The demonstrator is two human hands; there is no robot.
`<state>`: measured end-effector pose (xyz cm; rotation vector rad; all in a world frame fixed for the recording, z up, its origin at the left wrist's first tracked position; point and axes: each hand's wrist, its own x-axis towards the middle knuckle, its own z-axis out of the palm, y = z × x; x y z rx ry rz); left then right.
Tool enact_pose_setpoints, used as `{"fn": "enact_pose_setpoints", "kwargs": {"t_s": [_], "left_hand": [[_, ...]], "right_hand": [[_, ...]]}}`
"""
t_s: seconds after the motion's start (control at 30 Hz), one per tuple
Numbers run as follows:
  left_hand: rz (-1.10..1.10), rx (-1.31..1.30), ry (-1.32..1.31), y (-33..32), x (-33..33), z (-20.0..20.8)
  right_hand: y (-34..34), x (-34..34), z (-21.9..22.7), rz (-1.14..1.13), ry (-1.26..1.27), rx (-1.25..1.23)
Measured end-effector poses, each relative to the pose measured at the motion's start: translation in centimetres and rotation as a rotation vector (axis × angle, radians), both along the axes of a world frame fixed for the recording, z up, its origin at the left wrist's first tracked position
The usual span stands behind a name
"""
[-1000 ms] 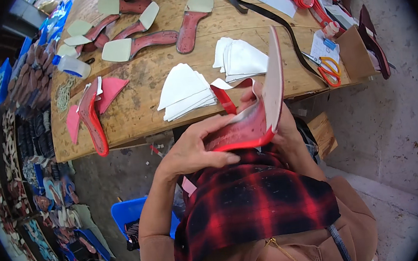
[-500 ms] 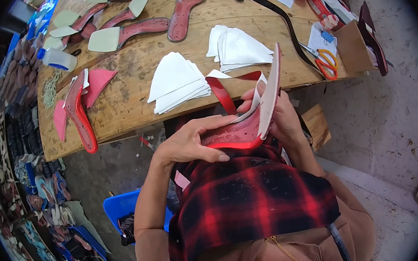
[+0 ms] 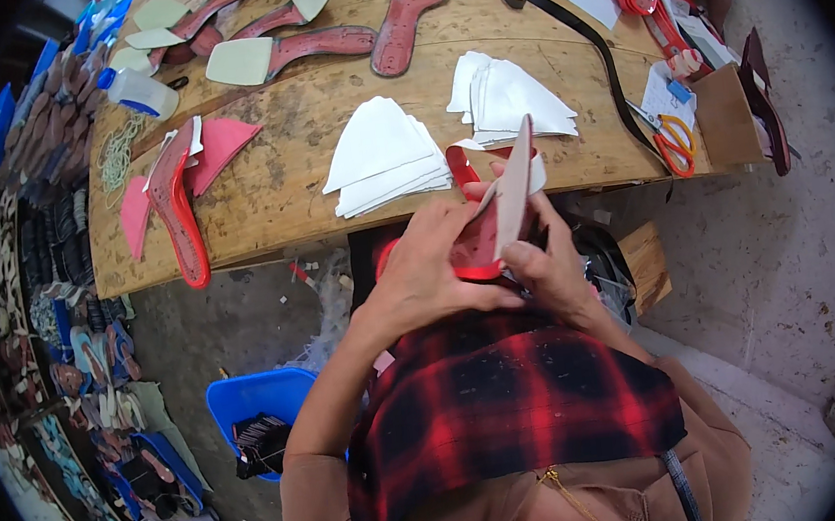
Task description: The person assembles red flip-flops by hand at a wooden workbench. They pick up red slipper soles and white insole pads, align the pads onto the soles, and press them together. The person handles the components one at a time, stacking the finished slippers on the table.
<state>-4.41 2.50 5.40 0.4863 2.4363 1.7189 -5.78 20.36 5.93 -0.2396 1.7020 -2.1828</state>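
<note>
Over my lap, just off the table's front edge, both hands hold a red-edged shoe insole (image 3: 478,248). My left hand (image 3: 424,275) grips its left side, fingers on top and thumb beneath. My right hand (image 3: 551,266) is closed on the other side, its thumb pressing near the low end of a raised pale pink sole (image 3: 513,196) that stands on edge. A red strap (image 3: 462,164) with a white backing loops out beyond the fingers. The hands hide much of the insole. Two stacks of white cut pieces (image 3: 382,155) lie just beyond.
On the wooden table (image 3: 282,208), a red-edged insole (image 3: 170,199) with pink pieces lies left, near a bottle (image 3: 138,92). Pale-toed insoles (image 3: 401,36) lie at the back. Orange-handled scissors (image 3: 675,145) and a cardboard box (image 3: 728,112) sit right. A blue stool (image 3: 261,406) stands lower left.
My left hand has slid further round the insole, covering more of it. The right thumb has come over to the near side. The raised sole is turned more edge-on, and the whole view has shifted.
</note>
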Motion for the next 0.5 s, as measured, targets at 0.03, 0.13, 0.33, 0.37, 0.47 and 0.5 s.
{"fn": "enact_pose_setpoints", "kwargs": {"t_s": [0.03,0.13,0.33,0.37,0.47,0.5], "left_hand": [[0.009,-0.074,0.026,0.2,0.0,0.5],[0.080,-0.165,0.081,0.3,-0.3,2.6],[-0.230,-0.092,-0.267,0.4,-0.7,5.0],[-0.249,-0.147,-0.281,0.5,-0.7,5.2],[-0.233,-0.296,-0.208,0.5,0.0,5.2],[-0.247,-0.372,-0.225,0.5,-0.1,5.3]], "right_hand": [[-0.4,0.1,-0.1,-0.003,0.048,0.025],[-0.3,-0.6,0.7,-0.009,-0.040,-0.105],[2.5,-2.8,-4.5,-0.236,-0.294,-0.138],[1.8,-2.7,-5.2,-0.267,-0.330,-0.170],[2.6,-3.6,-4.6,-0.261,-0.303,-0.098],[2.7,-3.9,-3.8,-0.249,-0.301,-0.071]]}}
